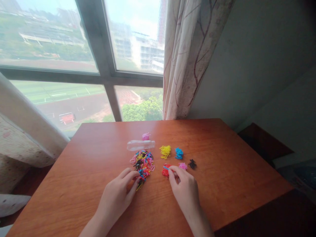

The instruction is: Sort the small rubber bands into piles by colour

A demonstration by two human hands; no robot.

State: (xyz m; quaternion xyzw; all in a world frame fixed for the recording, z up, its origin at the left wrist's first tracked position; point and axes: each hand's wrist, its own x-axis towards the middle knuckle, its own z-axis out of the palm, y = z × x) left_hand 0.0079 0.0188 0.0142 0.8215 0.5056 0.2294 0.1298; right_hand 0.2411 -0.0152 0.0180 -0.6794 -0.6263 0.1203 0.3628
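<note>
A heap of mixed small rubber bands (143, 159) in pink, black, yellow, blue and red lies in the middle of the table. At its near edge my left hand (120, 187) has thumb and fingers closed around a few of the bands. My right hand (184, 184) pinches a blue rubber band (166, 168) over the red pile (165, 173). Close by are single-colour piles: yellow (165, 151), blue (179, 153), pink (183, 166) and black (192, 164). The right fingers partly cover the red and pink piles.
Behind the mixed heap lies a clear plastic tube-shaped container (141, 145), with a pink object (146, 136) just beyond it. The wooden table (81, 171) reaches back to a window, with a curtain (185, 59) hanging at its right side.
</note>
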